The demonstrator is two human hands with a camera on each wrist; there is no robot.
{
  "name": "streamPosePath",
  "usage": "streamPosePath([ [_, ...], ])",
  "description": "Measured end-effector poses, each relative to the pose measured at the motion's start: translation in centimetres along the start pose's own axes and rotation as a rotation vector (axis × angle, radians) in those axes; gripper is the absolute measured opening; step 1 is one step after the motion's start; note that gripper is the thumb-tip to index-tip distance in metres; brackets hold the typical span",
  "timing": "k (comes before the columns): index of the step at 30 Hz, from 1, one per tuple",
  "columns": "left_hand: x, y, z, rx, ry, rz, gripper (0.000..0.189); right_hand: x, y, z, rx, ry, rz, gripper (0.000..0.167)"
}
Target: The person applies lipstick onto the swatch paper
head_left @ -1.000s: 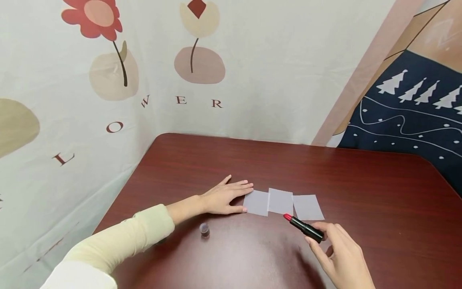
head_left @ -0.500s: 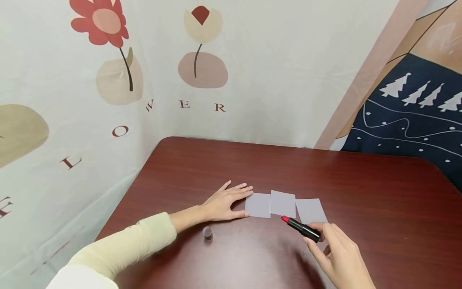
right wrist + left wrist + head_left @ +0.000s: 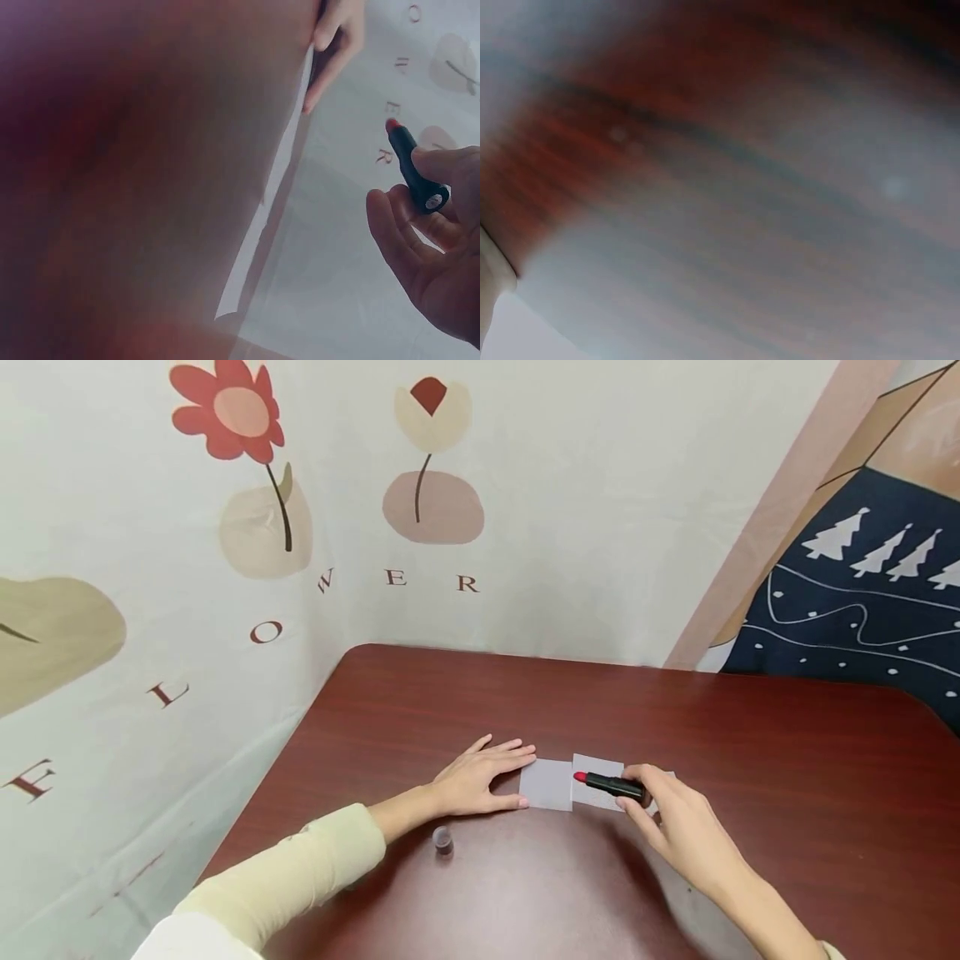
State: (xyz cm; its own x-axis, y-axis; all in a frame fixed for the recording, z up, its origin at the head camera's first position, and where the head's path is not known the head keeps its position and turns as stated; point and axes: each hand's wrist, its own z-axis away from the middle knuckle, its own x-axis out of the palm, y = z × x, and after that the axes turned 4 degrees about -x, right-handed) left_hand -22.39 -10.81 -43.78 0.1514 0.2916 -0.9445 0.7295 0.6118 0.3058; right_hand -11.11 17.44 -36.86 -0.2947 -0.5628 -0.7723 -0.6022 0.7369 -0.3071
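My right hand (image 3: 690, 827) pinches an uncapped lipstick (image 3: 613, 785) by its black tube. Its red tip points left, over the middle one of three pale paper squares (image 3: 597, 763) lying in a row. The left hand (image 3: 474, 782) lies spread on the table, thumb and fingertips at the edge of the left paper square (image 3: 547, 785). Most of the right square is hidden behind my right hand. In the right wrist view, thumb and fingers hold the lipstick (image 3: 409, 161) around its lower part, above the papers (image 3: 259, 236). The left wrist view is mostly blurred tabletop, with a bit of hand (image 3: 493, 274) at its edge.
A small dark, see-through cap (image 3: 442, 841) stands on the glossy reddish-brown table (image 3: 465, 693), near the left forearm. Behind the table hangs a pale cloth (image 3: 585, 527) printed with flowers and letters. A dark blue cloth (image 3: 847, 610) with white trees hangs at the right.
My right hand has carried the lipstick forward from in front of the papers to over the middle square, now covering most of the right one. The left hand keeps its place; the head view has shifted slightly.
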Motion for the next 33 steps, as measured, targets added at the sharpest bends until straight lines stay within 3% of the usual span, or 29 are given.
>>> streamPosePath([
  [5, 0.4, 0.2, -0.1, 0.0, -0.013, 0.002, 0.069, 1.6, 1.6, -1.2, -0.074, -0.054, 0.03, 0.027],
  [12, 0.6, 0.5, 0.1, -0.012, -0.028, 0.024, 0.067, 3.8, 2.6, -2.0, -0.108, -0.133, 0.011, 0.025],
  [20, 0.6, 0.7, -0.3, 0.016, -0.015, 0.011, 0.067, 4.2, 3.2, -2.9, -0.128, -0.172, 0.051, 0.024],
  [33, 0.1, 0.1, 0.1, 0.004, 0.013, 0.008, 0.066, 4.9, 2.7, -4.8, -0.136, -0.243, 0.085, 0.024],
])
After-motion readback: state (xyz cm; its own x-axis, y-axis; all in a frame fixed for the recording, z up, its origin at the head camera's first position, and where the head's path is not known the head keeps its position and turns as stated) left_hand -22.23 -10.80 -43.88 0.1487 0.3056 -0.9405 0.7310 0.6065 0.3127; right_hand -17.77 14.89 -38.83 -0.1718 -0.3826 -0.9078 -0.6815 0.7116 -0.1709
